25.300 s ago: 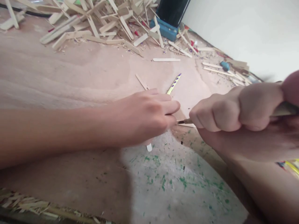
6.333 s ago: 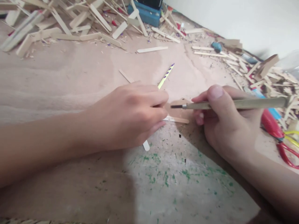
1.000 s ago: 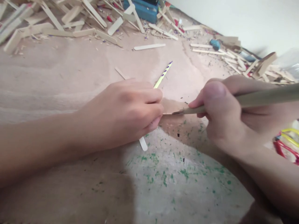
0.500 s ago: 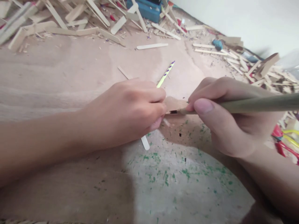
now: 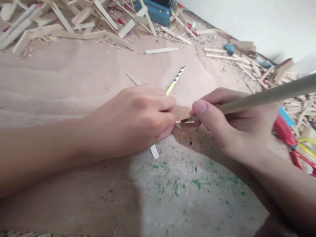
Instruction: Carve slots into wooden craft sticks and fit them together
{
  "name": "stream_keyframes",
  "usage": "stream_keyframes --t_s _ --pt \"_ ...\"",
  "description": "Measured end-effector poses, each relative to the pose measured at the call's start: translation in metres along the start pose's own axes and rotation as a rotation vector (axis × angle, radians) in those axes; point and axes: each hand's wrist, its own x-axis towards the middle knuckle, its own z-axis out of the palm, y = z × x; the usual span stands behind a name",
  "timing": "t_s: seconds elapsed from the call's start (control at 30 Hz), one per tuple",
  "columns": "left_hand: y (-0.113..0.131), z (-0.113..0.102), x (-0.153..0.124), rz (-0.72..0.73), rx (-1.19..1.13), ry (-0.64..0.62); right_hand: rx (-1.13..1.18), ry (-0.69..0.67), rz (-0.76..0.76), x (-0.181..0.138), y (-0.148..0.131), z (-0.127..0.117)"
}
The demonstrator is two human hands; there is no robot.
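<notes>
My left hand (image 5: pixel 148 113) is closed in a pinch, knuckles up, over the middle of the board. A thin light wooden stick (image 5: pixel 189 122) sticks out from its fingertips to the right. My right hand (image 5: pixel 229 118) grips a slim tool (image 5: pixel 266 98) with a long grey-green handle and a small dark tip; its exact kind is unclear. That tip rests at the thin stick, close to my left fingertips. Partly under my left hand lie a pale craft stick (image 5: pixel 154 152) and a yellow-green stick with purple spots (image 5: pixel 175 80).
Heaped craft sticks (image 5: pixel 106 14) and shavings line the back, beside a blue box-like object (image 5: pixel 158 13). One craft stick (image 5: pixel 161 50) lies alone. At the right are more sticks (image 5: pixel 256 70) and red-handled tools (image 5: pixel 285 130). Green flecks (image 5: pixel 175 187) mark the wooden board (image 5: pixel 61 72).
My right hand has shifted slightly left and turned, tilting the handle's far end upward. The tool's tip now sits at a steeper angle on the stick. My left hand stays nearly still.
</notes>
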Motion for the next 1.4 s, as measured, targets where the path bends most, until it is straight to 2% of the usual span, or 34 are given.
stream_keyframes --t_s 0.2,0.7,0.87,1.17,1.4 --pt "0.002 -0.003 0.000 0.014 -0.013 0.009 0.009 0.026 0.021 -0.007 0.002 0.000" --pt "0.004 -0.006 0.002 0.011 -0.021 -0.015 0.070 -0.101 -0.023 -0.002 0.001 -0.004" --pt "0.004 -0.003 0.000 0.006 -0.018 -0.004 0.062 -0.214 -0.035 0.005 0.000 -0.007" --pt "0.003 -0.004 0.002 0.000 -0.036 -0.053 0.305 -0.197 0.028 -0.005 0.015 -0.008" --pt "0.003 -0.002 -0.001 0.002 -0.044 -0.017 0.252 -0.247 0.118 -0.006 0.018 -0.019"
